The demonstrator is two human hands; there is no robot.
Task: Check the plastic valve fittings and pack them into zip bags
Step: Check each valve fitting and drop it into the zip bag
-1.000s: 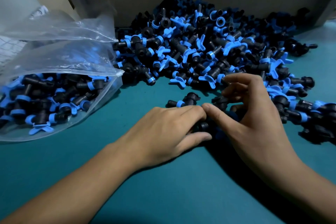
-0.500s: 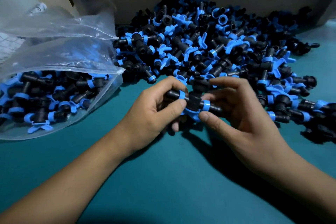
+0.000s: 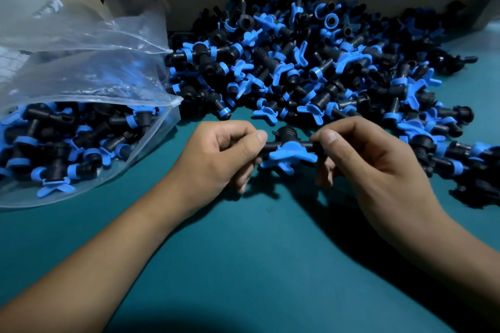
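One valve fitting [image 3: 290, 150], lifted from the table since a second ago, now sits mid-frame pinched in our left hand [image 3: 216, 155] and right hand [image 3: 373, 159] for checking.

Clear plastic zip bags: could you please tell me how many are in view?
2. One clear plastic zip bag lies open at left, part-filled with black-and-blue plastic valve fittings; an empty one lies behind it. More may be hidden.

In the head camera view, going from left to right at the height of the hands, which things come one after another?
zip bag → left hand → valve fitting → right hand → loose fittings at the pile's right end
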